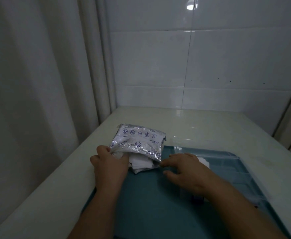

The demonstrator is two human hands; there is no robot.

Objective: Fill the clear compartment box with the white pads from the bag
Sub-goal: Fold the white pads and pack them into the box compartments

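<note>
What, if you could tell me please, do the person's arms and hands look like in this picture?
Both forearms are bare, with no sleeves in view. The left hand and right hand are ungloved, and no rings, watch or bracelets show. The dim light hides finer detail such as the nails.

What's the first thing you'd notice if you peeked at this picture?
The shiny silver bag in the middle of the counter, with a stack of white pads poking out of its open end. The left hand pinches the bag's mouth at its left edge, and the right hand spreads beside it over the clear compartment box, which sits on a teal mat.
</note>
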